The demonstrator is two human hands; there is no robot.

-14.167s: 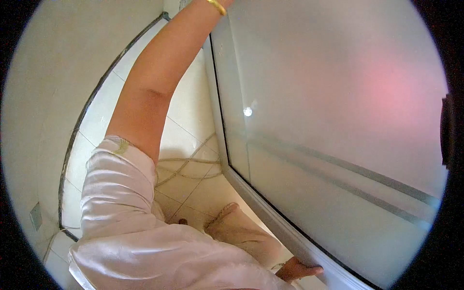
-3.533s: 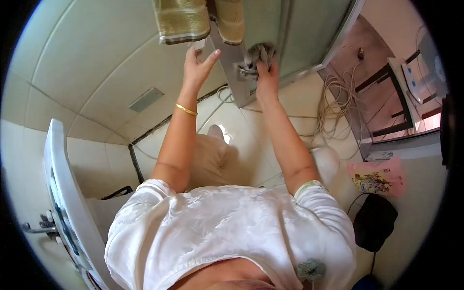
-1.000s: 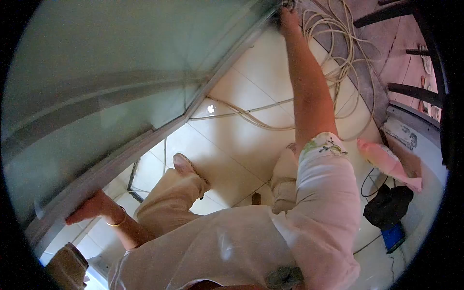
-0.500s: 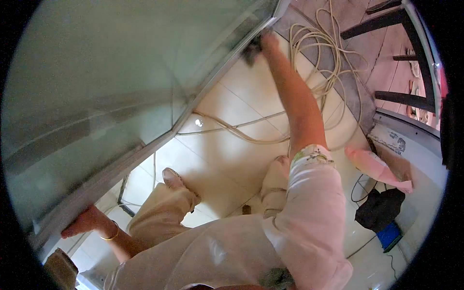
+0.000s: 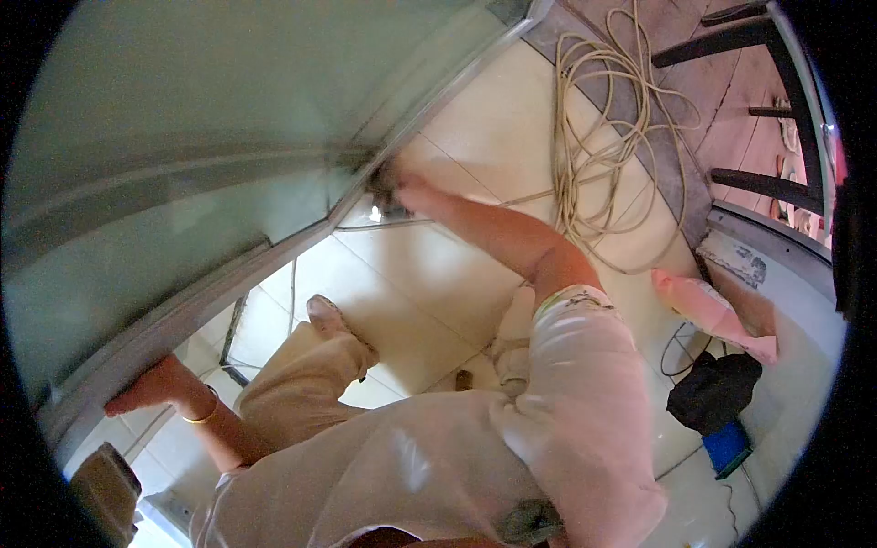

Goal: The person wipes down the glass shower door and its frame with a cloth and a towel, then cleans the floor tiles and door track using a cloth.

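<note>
Frosted glass in a grey metal frame (image 5: 301, 239) slants across the upper left. My right hand (image 5: 409, 190), blurred by motion, presses a dark grey cloth (image 5: 382, 186) to the lower part of that frame, near the middle of the view. Low on the left, my left hand (image 5: 164, 388), with a gold bangle at its wrist, rests against the frame's edge. Its fingers lie stretched out and hold nothing that I can see. The fingers of my right hand are smeared, though the cloth moves with them.
A coiled beige hose (image 5: 594, 155) lies on the tiled floor (image 5: 429, 274). On the right are dark chair legs (image 5: 767, 185), a pink bag (image 5: 713, 310), a black bag (image 5: 717, 393) and a blue object (image 5: 727, 447). Something brown (image 5: 105, 493) hangs at the lower left.
My right hand has moved with the cloth from the far upper corner down and left along the frame. My left hand remains at the frame's edge, slightly lower in view.
</note>
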